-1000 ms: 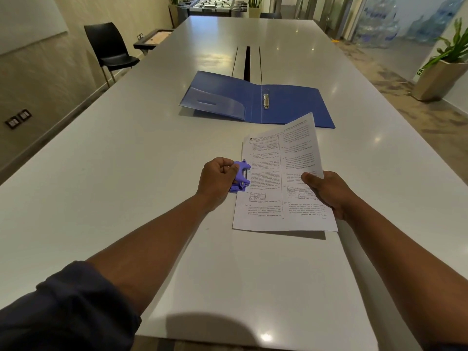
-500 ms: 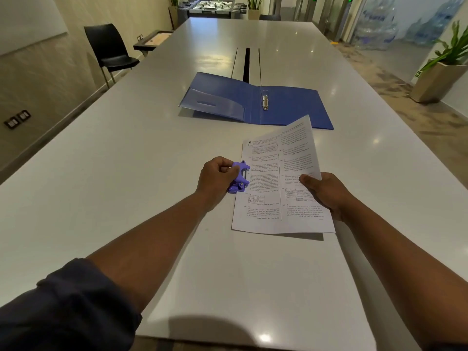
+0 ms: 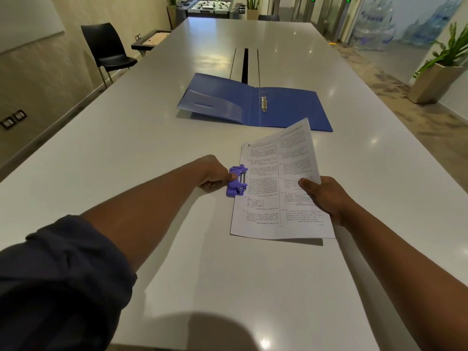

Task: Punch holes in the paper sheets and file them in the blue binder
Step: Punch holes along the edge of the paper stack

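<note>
Head view, left hand [image 3: 215, 173] gripping hole punch [image 3: 236, 181], right hand [image 3: 323, 196] pinching paper sheets [image 3: 278, 183]

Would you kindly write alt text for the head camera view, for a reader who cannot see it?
A person's left hand grips a purple hole punch on the left edge of printed paper sheets, which the right hand holds by their right edge over a white table. A blue binder lies open beyond them.

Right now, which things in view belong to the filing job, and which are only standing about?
For the job: paper sheets, purple hole punch, blue binder, left hand, right hand.

Standing about: black chair, potted plant, water bottles.
</note>
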`<state>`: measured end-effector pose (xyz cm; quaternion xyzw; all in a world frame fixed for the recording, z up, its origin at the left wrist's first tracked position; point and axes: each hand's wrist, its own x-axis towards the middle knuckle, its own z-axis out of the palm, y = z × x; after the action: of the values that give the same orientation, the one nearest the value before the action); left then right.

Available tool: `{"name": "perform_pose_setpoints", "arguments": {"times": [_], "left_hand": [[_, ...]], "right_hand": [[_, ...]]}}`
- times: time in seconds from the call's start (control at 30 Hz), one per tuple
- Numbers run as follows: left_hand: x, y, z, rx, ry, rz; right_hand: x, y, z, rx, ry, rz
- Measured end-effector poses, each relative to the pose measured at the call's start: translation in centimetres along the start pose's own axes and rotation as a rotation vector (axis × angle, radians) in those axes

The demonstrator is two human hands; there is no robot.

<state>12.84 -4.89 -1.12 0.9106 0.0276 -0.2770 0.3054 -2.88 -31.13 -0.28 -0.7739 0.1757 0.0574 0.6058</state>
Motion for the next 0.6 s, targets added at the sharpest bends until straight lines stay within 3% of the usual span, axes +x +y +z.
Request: {"name": "perform_pose_setpoints", "arguments": {"times": [0.17, 0.33, 0.6], "left_hand": [[0.4, -0.5, 0.1, -0.026, -0.014, 0.007], [-0.4, -1.5, 0.9, 0.028, 0.127, 0.114], [-2.0, -1.3, 1.7, -0.180, 0.094, 0.105]], "right_hand": [[0.3, 0.2, 0.0, 0.004, 0.004, 0.009], [0.1, 0.2, 0.0, 0.005, 0.008, 0.002], [-0.3, -0.2, -0.2, 0.016, -0.007, 0.025]]}}
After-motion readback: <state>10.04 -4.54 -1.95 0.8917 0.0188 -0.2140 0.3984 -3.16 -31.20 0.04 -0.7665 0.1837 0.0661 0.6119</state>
